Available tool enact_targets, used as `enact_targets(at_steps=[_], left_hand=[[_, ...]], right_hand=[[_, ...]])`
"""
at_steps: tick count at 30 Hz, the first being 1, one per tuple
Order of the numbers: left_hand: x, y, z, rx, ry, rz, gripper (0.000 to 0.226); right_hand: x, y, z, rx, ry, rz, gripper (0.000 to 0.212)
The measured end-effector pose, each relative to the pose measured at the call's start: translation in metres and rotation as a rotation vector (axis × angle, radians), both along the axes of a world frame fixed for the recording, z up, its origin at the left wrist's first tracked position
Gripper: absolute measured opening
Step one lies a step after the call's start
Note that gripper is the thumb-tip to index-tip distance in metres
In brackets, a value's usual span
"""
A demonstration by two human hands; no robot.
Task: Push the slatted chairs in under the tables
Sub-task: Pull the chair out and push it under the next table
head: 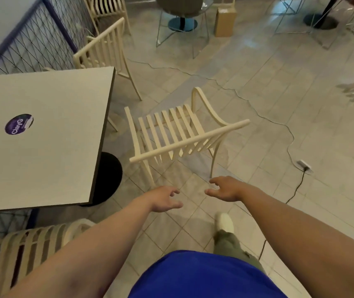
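Slatted chair (193, 140) in cream stands on the tiled floor (257, 87) just beyond the fingertips of both hands, its curved top rail turned toward the person and its seat and armrests reaching away from them. It sits out in the open, to the left-hand side's far front, apart from the pale square counter (49, 160) and not under it. The left hand (164, 200) hangs in the air near the rail, its fingers (175, 192) loosely spread and released, grasping nothing. The right hand (225, 190) hovers just beside it, fingers (213, 181) likewise relaxed and empty, and a narrow gap of floor shows between the two hands. Neither hand touches the chair. Left of the left fingers the counter carries a round purple sticker (19, 124) and rests on a black round base (109, 177). Past the counter's far corner, well beyond the fingers, a second slatted chair (105, 48) stands against a wire mesh panel (32, 46). Below the left forearm, nearer than the fingers, the back of a third slatted chair (32, 248) shows. To the right of the right fingers a thin cable (279, 123) winds across the floor to a white power strip (304, 165). A cardboard box (224, 21) stands far beyond the fingers, and a white shoe (224, 222) is planted under the right wrist.
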State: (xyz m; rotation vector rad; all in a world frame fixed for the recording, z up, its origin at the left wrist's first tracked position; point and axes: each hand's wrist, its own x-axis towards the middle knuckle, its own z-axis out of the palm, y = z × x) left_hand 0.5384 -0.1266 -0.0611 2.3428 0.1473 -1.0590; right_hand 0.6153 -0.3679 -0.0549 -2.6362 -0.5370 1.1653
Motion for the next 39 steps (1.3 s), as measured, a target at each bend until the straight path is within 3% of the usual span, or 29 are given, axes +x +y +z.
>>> enact_targets(at_steps=[11, 19, 25, 31, 39], left_hand=[[0.086, -0.039, 0.023, 0.092, -0.167, 0.272, 0.071], [0.122, -0.029, 0.034, 0.179, -0.268, 0.352, 0.074], [0.149, -0.003, 0.024, 0.213, -0.229, 0.289, 0.073], [0.171, 0.018, -0.003, 0.236, -0.073, 0.081, 0.063], [0.185, 0.037, -0.028, 0.147, 0.018, 0.043, 0.063]], right_hand=[[0.145, 0.001, 0.034, 0.1, -0.063, 0.304, 0.073], [0.192, 0.016, 0.04, 0.143, -0.126, 0.443, 0.068], [0.219, 0.034, 0.025, 0.056, -0.12, 0.453, 0.068], [0.231, 0.043, 0.006, -0.1, -0.073, 0.41, 0.06], [0.237, 0.043, -0.017, -0.214, -0.12, 0.417, 0.05]])
